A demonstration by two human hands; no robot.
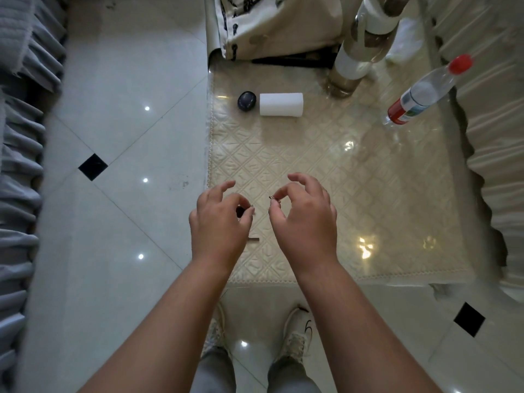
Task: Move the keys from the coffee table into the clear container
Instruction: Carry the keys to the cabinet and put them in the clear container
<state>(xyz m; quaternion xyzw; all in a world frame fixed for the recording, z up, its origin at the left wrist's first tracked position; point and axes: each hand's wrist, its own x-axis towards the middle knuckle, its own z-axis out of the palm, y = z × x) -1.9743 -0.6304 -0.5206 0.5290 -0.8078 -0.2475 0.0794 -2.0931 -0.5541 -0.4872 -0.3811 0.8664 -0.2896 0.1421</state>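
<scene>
Head view, looking down on a coffee table (368, 194) covered by a cream embossed cloth under a glossy sheet.

Left hand (219, 222) above the near-left part of the table, thumb and forefinger curled into a pinch around a small dark key head, remaining fingers loosely bent; a key shaft (253, 238) protruding from beneath the palm, just over the cloth. Keys (243, 212) mostly hidden by the fingers.

Right hand (304, 219) just beside the left, thumb and forefinger tips pressed together on a thin metal ring (273, 198), other fingers arched and apart.

Farther back: a dark oval object (247, 101) touching a white roll (281, 104); a tall clear bottle (360, 43); a red-capped water bottle (425, 92) at the right. Clear container not identifiable with certainty.

Tiled floor (127, 137) at left; two shoes (297, 333) below the table edge.
</scene>
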